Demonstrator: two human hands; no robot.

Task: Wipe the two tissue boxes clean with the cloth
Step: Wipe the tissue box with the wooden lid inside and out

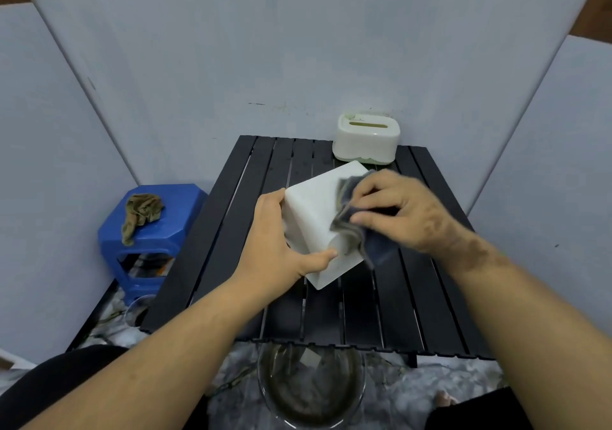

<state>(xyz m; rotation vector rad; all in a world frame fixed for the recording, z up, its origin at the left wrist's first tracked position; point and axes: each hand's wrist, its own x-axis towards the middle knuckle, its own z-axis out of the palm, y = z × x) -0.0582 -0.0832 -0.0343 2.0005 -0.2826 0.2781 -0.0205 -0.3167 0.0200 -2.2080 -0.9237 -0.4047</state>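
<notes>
**Wiping the first of two tissue boxes**

Sitting nearest, below the table edge: a clear bowl (311,386) of murky water on the floor, probably for rinsing.

Gripping the white tissue box (314,217) from its left side, the left hand (281,241), thumb curled across the near corner, fingers wrapped out of sight behind; box tilted and raised off the black slatted table (381,313), most likely to steady it and turn a fresh face toward the rag. Pressing a dark grey cloth (354,231) against the box's right face, the right hand (404,211), fingers bent over the bunched fabric and pinching it; blurred, so mid-stroke by the look of it.

Waiting further back, at the table's far edge against the wall: the cream tissue box (366,139), slot up, upright, apart from both hands, apparently not yet in turn.

Off to the left, well apart: a blue stool (149,241) with a crumpled olive rag (140,214) on top, unused for now.
</notes>
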